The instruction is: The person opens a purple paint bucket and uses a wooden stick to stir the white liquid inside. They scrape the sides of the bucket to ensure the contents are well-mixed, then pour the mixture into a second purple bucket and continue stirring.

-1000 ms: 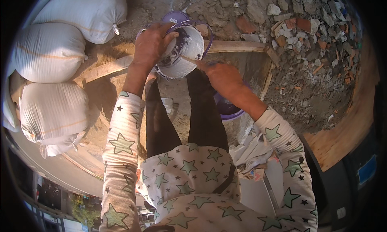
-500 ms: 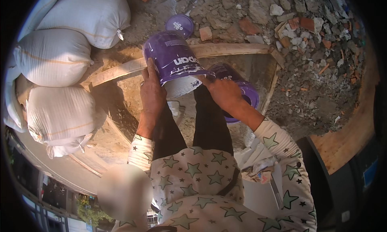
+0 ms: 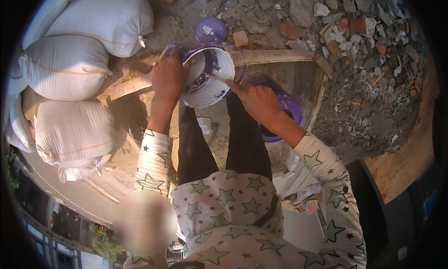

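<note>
A purple bucket [image 3: 224, 63] is tipped so its mouth faces me, its inner wall coated white with some purple smears. My left hand [image 3: 169, 80] is wrapped round its left rim, thumb toward the opening. My right hand [image 3: 258, 103] is closed at the right side of the mouth. From its fingertips a thin, stick-like tool [image 3: 215, 77] reaches into the bucket; its exact kind is unclear. Behind my right hand stands a second purple bucket [image 3: 291, 108], partly covered by the hand and wrist. A round purple lid [image 3: 210, 31] lies on the ground beyond the tipped bucket.
Several stuffed white sacks [image 3: 74, 129] are piled at the left. Broken brick and rubble [image 3: 350, 82] spread over the right side. A wooden board [image 3: 275, 57] runs behind the buckets, and a white container [image 3: 303, 224] with scraps stands by my right side.
The bucket has turned from mouth-down to mouth toward me. My left hand has shifted up to its left rim, and the stick-like tool now shows inside.
</note>
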Demonstrator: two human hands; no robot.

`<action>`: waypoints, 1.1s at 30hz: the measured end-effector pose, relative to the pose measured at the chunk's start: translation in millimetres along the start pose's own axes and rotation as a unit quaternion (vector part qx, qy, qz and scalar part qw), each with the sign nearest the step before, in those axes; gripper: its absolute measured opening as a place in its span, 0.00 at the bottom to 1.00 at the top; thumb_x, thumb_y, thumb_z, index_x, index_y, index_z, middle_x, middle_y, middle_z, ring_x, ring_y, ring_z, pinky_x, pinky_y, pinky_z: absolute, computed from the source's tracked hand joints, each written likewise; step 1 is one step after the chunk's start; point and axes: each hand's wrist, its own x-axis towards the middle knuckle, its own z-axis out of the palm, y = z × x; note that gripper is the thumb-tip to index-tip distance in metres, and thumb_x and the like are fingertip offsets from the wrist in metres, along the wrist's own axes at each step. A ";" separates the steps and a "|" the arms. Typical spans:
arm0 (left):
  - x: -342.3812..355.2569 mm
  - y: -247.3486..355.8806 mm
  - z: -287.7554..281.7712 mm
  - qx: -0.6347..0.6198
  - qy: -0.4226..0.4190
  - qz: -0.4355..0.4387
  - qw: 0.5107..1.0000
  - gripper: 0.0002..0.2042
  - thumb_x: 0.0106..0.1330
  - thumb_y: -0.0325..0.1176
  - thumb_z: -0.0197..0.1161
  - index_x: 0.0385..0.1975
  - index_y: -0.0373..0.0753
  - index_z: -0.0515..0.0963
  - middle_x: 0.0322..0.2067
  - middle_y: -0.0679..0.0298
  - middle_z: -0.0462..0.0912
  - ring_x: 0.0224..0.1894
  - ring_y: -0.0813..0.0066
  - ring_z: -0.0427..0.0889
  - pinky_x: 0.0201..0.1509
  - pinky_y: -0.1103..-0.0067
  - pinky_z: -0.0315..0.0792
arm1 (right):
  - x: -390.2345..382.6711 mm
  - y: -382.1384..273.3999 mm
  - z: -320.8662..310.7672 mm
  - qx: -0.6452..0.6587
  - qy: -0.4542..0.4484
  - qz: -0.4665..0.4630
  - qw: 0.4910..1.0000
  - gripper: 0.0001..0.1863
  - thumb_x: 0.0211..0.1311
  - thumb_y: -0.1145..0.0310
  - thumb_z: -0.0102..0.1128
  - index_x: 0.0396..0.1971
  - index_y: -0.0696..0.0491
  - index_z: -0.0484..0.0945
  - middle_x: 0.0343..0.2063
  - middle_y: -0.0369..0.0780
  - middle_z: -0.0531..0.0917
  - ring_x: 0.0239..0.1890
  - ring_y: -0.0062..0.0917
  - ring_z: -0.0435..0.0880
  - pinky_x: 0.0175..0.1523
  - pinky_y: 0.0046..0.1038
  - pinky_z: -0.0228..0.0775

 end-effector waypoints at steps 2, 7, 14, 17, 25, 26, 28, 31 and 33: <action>-10.0 0.8 8.1 -0.020 0.052 0.026 0.998 0.23 0.57 0.48 0.69 0.41 0.33 0.77 0.39 0.49 0.82 0.45 0.46 0.81 0.45 0.60 0.76 | 2.2 -1.3 -3.7 0.010 -0.031 0.010 0.999 0.30 0.56 0.76 0.55 0.62 0.49 0.71 0.21 0.43 0.83 0.24 0.34 0.86 0.26 0.35 0.78; -31.2 6.0 29.8 -0.198 0.079 0.121 0.969 0.33 0.58 0.55 0.66 0.57 0.35 0.75 0.57 0.45 0.74 0.63 0.43 0.68 0.64 0.60 0.66 | -9.9 10.4 12.6 0.008 -0.062 0.019 0.998 0.31 0.56 0.75 0.55 0.63 0.49 0.69 0.20 0.42 0.82 0.24 0.34 0.86 0.27 0.35 0.78; -15.2 22.5 33.1 -0.197 0.054 0.175 0.963 0.22 0.66 0.47 0.61 0.53 0.37 0.77 0.57 0.51 0.77 0.64 0.45 0.69 0.67 0.63 0.63 | -1.3 18.3 -6.1 -0.067 -0.027 0.034 0.997 0.32 0.57 0.75 0.55 0.65 0.46 0.68 0.21 0.41 0.83 0.22 0.32 0.85 0.26 0.33 0.77; -9.6 31.2 37.2 -0.170 0.077 0.177 0.966 0.20 0.68 0.45 0.60 0.51 0.37 0.78 0.55 0.50 0.78 0.62 0.44 0.71 0.65 0.63 0.65 | 5.0 32.0 -22.7 -0.104 -0.008 0.038 0.994 0.32 0.57 0.75 0.53 0.65 0.46 0.67 0.22 0.42 0.83 0.23 0.33 0.85 0.26 0.34 0.77; 11.3 27.7 35.5 -0.223 0.103 0.125 0.961 0.17 0.69 0.42 0.57 0.48 0.36 0.78 0.44 0.48 0.82 0.47 0.47 0.81 0.49 0.65 0.73 | -4.8 -0.1 -30.8 0.038 -0.174 0.034 0.983 0.34 0.57 0.76 0.52 0.67 0.45 0.65 0.24 0.44 0.83 0.28 0.37 0.86 0.32 0.38 0.79; 12.2 29.3 36.9 -0.226 0.090 0.116 0.963 0.16 0.69 0.42 0.58 0.48 0.37 0.78 0.43 0.50 0.82 0.48 0.49 0.80 0.54 0.61 0.69 | -2.3 1.1 -33.4 0.032 -0.180 0.035 0.983 0.34 0.57 0.76 0.53 0.67 0.44 0.65 0.24 0.44 0.83 0.29 0.37 0.86 0.34 0.38 0.79; 12.3 35.8 38.4 -0.231 0.062 0.096 0.966 0.15 0.67 0.43 0.58 0.46 0.41 0.79 0.42 0.55 0.82 0.52 0.52 0.77 0.62 0.54 0.61 | 3.7 24.4 -35.6 -0.020 -0.107 0.046 0.993 0.34 0.57 0.76 0.53 0.67 0.43 0.66 0.24 0.44 0.83 0.29 0.38 0.86 0.35 0.40 0.79; 16.0 40.6 32.5 -0.171 0.092 0.145 0.970 0.17 0.68 0.43 0.58 0.48 0.36 0.78 0.44 0.50 0.82 0.48 0.49 0.80 0.52 0.64 0.72 | 4.8 34.1 -45.6 -0.063 -0.086 0.053 0.993 0.33 0.58 0.76 0.53 0.66 0.41 0.67 0.24 0.44 0.83 0.30 0.38 0.86 0.35 0.40 0.80; 17.1 43.5 37.8 -0.186 0.083 0.142 0.969 0.17 0.68 0.43 0.57 0.47 0.37 0.79 0.44 0.50 0.82 0.48 0.49 0.80 0.53 0.63 0.71 | 3.2 30.3 -48.2 -0.035 -0.129 0.047 0.990 0.32 0.59 0.75 0.52 0.65 0.40 0.68 0.24 0.44 0.84 0.30 0.37 0.86 0.34 0.40 0.80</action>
